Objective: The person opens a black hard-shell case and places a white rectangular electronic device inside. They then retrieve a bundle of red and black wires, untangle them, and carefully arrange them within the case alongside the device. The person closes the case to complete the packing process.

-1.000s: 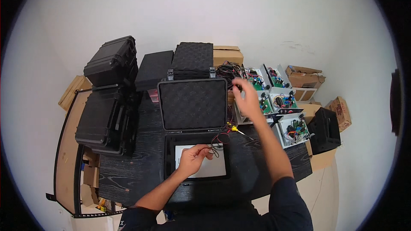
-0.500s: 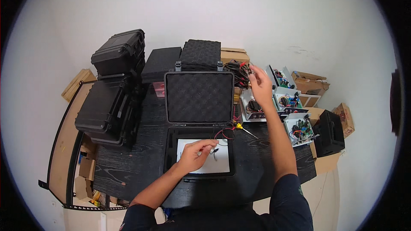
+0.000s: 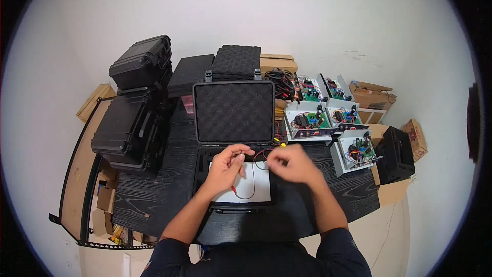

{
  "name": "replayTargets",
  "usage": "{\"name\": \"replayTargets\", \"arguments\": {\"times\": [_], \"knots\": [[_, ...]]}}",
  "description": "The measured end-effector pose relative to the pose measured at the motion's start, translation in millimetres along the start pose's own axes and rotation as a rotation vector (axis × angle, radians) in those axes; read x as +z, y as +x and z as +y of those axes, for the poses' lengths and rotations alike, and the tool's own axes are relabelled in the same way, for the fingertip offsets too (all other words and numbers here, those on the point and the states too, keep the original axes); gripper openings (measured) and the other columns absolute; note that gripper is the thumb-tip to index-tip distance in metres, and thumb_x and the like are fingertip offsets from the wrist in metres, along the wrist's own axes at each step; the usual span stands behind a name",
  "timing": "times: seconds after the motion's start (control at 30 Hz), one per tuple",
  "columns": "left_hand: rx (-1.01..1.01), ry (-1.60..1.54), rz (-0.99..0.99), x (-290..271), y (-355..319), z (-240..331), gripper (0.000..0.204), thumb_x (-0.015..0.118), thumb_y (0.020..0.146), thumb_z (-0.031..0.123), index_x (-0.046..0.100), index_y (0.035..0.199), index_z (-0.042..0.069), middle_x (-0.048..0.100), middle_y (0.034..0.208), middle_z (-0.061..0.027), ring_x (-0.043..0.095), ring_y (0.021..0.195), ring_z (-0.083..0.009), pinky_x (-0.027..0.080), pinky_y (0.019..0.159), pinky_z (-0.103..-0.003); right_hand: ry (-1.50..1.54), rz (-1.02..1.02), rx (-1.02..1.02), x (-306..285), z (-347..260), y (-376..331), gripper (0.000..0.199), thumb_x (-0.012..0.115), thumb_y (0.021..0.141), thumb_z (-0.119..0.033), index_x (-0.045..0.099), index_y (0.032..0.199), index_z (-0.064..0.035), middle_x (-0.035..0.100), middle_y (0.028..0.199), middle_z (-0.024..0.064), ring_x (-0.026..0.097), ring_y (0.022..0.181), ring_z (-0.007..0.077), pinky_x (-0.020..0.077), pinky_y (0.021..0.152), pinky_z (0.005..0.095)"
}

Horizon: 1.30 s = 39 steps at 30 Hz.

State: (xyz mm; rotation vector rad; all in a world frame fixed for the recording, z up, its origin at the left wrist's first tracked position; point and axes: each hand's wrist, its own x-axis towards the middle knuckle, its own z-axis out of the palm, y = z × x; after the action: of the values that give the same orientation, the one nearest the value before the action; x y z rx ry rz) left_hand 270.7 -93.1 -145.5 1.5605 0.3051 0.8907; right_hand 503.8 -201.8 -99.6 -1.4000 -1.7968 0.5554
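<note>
Over the open black foam-lined hard case (image 3: 233,123), left hand (image 3: 225,166) and right hand (image 3: 293,163) pinch a thin red-and-black clip lead (image 3: 249,182), not yet stowed on the white card (image 3: 259,187).

The open case (image 3: 234,123) is matt black plastic, its lid lined with dimpled dark foam. A smooth white sheet (image 3: 259,187) that looks like paper lies in its base. The thin wire (image 3: 251,184) has a glossy dark sheath. The table (image 3: 148,195) is black wood with a rough, visible grain. The stacked cases (image 3: 136,107) are matt ribbed plastic, and the boxes (image 3: 371,95) are plain brown cardboard.
</note>
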Motion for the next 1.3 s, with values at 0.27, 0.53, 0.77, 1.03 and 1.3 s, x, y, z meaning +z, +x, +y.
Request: {"name": "replayTargets", "arguments": {"times": [0.27, 0.53, 0.77, 1.03, 1.3], "knots": [[-0.005, -0.006, 0.017, -1.0, 7.5, -1.1, 0.015, 0.050, 0.112, 0.012, 0.054, 0.123, 0.003, 0.075, 0.107, -0.0111, 0.058, 0.066, -0.0052, 0.049, 0.062, -0.023, -0.343, -0.350, -0.267, 73.8, 23.4, -19.0, 0.016, 0.076, 0.090, -0.026, 0.074, 0.097, -0.0116, 0.074, 0.091, 0.0097, 0.072, 0.091, 0.0311, 0.0566, 0.078, 0.0445], [-0.121, 0.042, -0.185, -0.1, -1.6, -1.6, 0.017, 0.051, 0.113, 0.018, 0.058, 0.110, 0.003, 0.072, 0.086, -0.0057, 0.066, 0.075, -0.0106, 0.052, 0.073, -0.027, -0.014, 0.188, -0.345, 29.2, -29.5, 2.5, 0.014, 0.074, 0.090, -0.001, 0.076, 0.103, -0.0046, 0.070, 0.093, 0.0071, 0.069, 0.075, 0.0202, 0.0561, 0.071, 0.0302], [-0.286, -0.507, -0.285, 10.8, -9.3, 22.9, 0.039, 0.042, 0.114, 0.040, 0.057, 0.113, 0.004, 0.064, 0.071, -0.0096, 0.069, 0.065, -0.0248, 0.057, 0.096, -0.046, 0.172, 0.289, -0.279, 34.0, -25.6, 14.6, 0.017, 0.071, 0.095, -0.002, 0.075, 0.111, -0.0014, 0.073, 0.099, 0.0079, 0.067, 0.074, 0.0091, 0.0543, 0.067, 0.0260], [-0.289, -0.648, -0.167, -2.0, -16.0, 44.8, 0.035, 0.042, 0.115, 0.041, 0.053, 0.103, 0.010, 0.041, 0.063, 0.0035, 0.046, 0.054, -0.0114, 0.056, 0.078, -0.037, 0.135, -0.091, -0.064, -3.9, -24.4, 16.4, 0.017, 0.075, 0.094, -0.008, 0.073, 0.109, -0.0009, 0.072, 0.084, 0.0035, 0.064, 0.074, 0.0072, 0.0516, 0.067, 0.0265], [-0.103, -0.616, 0.020, -25.3, -16.6, 50.3, 0.031, 0.041, 0.116, 0.032, 0.056, 0.103, 0.008, 0.039, 0.063, 0.0027, 0.043, 0.052, -0.0105, 0.060, 0.073, -0.040, -0.325, 0.204, 0.002, -53.1, -13.9, 7.2, 0.010, 0.073, 0.092, -0.008, 0.072, 0.099, -0.0005, 0.073, 0.083, 0.0106, 0.068, 0.070, 0.0223, 0.0526, 0.066, 0.0333]]}}
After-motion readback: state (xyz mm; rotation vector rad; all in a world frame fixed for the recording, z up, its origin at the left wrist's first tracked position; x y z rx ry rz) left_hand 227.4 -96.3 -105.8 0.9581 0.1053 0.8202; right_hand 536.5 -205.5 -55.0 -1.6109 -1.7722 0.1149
